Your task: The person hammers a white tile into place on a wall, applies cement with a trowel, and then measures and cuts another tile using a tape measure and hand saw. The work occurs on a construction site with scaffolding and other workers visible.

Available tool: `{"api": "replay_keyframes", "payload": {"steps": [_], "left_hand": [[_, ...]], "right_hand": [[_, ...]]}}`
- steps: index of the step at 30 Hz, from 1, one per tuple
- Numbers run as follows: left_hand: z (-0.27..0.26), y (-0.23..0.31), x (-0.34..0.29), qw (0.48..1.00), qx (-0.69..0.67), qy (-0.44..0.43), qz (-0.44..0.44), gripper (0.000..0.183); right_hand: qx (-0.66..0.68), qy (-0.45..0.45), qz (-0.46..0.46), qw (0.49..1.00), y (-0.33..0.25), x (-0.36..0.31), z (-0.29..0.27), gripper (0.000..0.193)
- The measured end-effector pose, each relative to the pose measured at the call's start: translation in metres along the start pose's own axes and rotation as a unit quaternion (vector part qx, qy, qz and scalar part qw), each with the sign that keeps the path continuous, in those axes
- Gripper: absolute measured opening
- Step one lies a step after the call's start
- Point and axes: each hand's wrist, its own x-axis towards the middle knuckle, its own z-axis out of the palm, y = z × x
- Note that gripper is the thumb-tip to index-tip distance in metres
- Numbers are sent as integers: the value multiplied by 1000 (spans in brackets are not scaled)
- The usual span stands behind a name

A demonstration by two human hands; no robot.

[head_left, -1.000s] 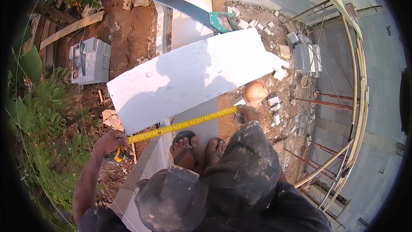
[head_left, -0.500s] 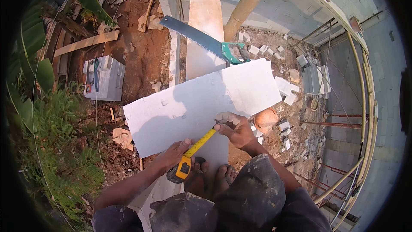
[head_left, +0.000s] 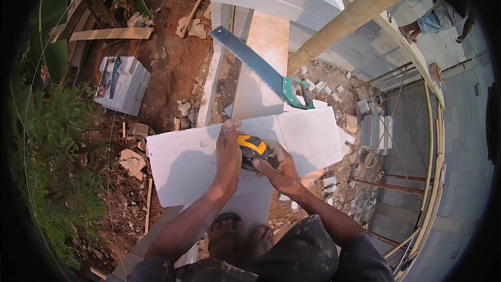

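A yellow-and-black tape measure [head_left: 252, 151] is over the white block [head_left: 182, 151], with no blade showing outside its case. The thumb and fingers of my right hand [head_left: 279, 167] close around its right side. Against or just beside its left end is my left hand [head_left: 228, 149], fingers stretched out straight; whether the palm touches the case is hard to tell. The block lies crosswise on a long, narrow plank-like surface [head_left: 258, 83]. Beyond its far edge rests a hand saw [head_left: 255, 65] with a green handle, its toothed blade angled to the far left.
My sandalled feet [head_left: 224, 224] stand near the block. A thick bamboo pole [head_left: 360, 13] slants at the far right. Stacked blocks [head_left: 128, 89] carrying tools sit on the soil at left. Bamboo scaffolding [head_left: 430, 141] edges the right; another person's leg [head_left: 412, 28] shows at upper right.
The tape measure has moved up over the block, passing from my left hand to my right. Its yellow blade, stretched between both hands before, no longer shows. My left fingers have straightened.
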Motion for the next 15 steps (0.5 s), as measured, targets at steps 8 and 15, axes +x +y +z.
{"api": "replay_keyframes", "payload": {"steps": [8, 15], "left_hand": [[-84, -19, 17, 862, 284, 234, 348, 48], [-175, -77, -33, 823, 428, 294, 231, 46]], "right_hand": [[18, 191, -57, 980, -17, 186, -76, 41], [66, 275, 57, 958, 7, 342, -153, 39]]}}
